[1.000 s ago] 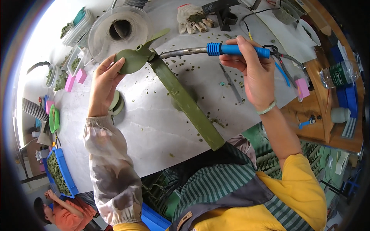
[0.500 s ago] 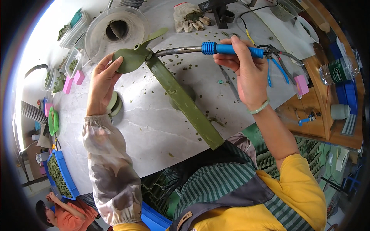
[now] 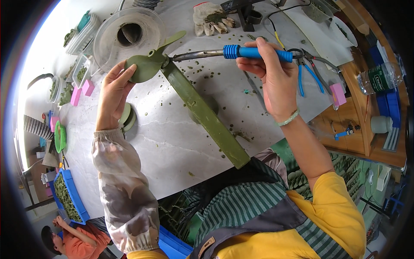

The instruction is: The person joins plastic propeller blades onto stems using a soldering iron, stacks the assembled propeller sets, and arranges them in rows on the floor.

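Observation:
My left hand [image 3: 113, 96] pinches a dark green, propeller-like part [image 3: 145, 69] by one rounded blade. A small ring-shaped hub and a second, narrower blade show on it. My right hand [image 3: 276, 84] grips the blue handle of a soldering iron [image 3: 248, 52]. Its metal shaft points left, and the tip meets or nearly meets the part beside the hub; contact is too small to tell. Just below the hub, a long olive-green bar [image 3: 206, 114] begins and slants toward my lap. Pale green round pieces [image 3: 127, 117] lie near my left wrist.
Green specks litter the grey tabletop [image 3: 164, 159]. At the back are a clear funnel-like hood [image 3: 103, 47], a stained glove [image 3: 211, 19] and a black stand [image 3: 246, 15]. Blue-handled pliers [image 3: 308, 77] lie right. Far left, a co-worker [image 3: 77, 239] sits beyond a blue crate [image 3: 69, 196].
The soldering iron and my right hand have shifted very slightly left. My left hand and the green part have barely moved, and both grips are the same.

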Demonstrator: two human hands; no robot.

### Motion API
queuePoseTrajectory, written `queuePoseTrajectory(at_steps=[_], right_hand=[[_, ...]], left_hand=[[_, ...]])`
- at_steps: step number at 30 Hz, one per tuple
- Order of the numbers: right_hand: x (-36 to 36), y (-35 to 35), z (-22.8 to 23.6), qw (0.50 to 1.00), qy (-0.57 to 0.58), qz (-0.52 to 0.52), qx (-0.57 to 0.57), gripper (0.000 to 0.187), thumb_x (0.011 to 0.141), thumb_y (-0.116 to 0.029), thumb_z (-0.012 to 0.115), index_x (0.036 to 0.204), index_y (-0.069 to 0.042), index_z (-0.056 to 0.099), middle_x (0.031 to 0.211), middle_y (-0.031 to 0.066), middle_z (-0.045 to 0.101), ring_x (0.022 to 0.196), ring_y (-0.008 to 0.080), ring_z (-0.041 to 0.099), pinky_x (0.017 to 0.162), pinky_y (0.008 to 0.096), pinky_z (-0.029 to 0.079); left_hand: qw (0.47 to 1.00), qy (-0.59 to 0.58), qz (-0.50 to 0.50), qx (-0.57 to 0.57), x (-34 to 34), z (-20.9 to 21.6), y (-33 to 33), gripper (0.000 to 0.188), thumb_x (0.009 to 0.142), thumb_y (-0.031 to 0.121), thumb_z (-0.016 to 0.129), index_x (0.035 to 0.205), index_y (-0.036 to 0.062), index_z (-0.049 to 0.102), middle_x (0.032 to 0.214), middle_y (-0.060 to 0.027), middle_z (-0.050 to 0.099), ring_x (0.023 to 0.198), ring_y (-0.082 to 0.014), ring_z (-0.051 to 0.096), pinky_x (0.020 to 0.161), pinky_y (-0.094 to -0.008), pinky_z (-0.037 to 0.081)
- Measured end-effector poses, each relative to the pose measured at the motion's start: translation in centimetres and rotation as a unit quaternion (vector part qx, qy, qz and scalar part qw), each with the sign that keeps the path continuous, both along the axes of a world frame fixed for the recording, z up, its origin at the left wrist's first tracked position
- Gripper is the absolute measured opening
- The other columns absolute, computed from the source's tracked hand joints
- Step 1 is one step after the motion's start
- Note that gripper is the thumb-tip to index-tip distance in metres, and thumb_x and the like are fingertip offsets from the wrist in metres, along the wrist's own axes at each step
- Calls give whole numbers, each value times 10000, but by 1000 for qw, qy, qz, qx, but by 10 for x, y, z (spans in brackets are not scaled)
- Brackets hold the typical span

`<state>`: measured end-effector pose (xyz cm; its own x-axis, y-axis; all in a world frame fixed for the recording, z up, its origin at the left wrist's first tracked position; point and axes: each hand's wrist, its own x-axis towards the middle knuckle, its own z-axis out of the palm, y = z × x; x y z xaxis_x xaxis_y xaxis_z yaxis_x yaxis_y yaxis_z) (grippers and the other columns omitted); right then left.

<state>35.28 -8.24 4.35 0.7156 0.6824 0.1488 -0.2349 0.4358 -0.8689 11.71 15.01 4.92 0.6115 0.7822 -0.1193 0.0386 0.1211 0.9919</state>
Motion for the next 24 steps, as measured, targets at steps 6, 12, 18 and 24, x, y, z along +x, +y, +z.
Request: queuePoseTrajectory(at_steps=[6,12,18,24], right_hand=[[0,0,0,1000,-2,-1,0,247,920,-193,579,952,45,635,847,109,667,723,179,680,676,279,585],[-2,-3,2,1000,-8,10,-4,253,923,-199,575,958,44,638,859,113,667,733,184,680,681,282,586],[-2,-2,2,1000,14,3,-4,248,910,-190,599,923,56,633,847,149,668,697,211,685,665,305,592],[0,-3,3,1000,12,7,-3,240,908,-181,600,922,57,631,847,149,669,693,218,686,666,309,593]], left_hand=[[1000,1,5,-3,1,0,0,311,888,121,629,1169,2,569,1060,-73,647,941,-141,625,867,-265,496],[1000,2,1,1,-1,-1,3,318,886,128,633,1171,1,570,1058,-74,647,937,-143,628,869,-268,496],[1000,1,2,1,-2,0,3,321,884,122,634,1171,-6,568,1063,-83,645,953,-150,627,885,-277,495],[1000,-2,6,0,-1,1,2,315,886,119,630,1168,-9,570,1060,-83,645,949,-151,628,881,-274,497]])
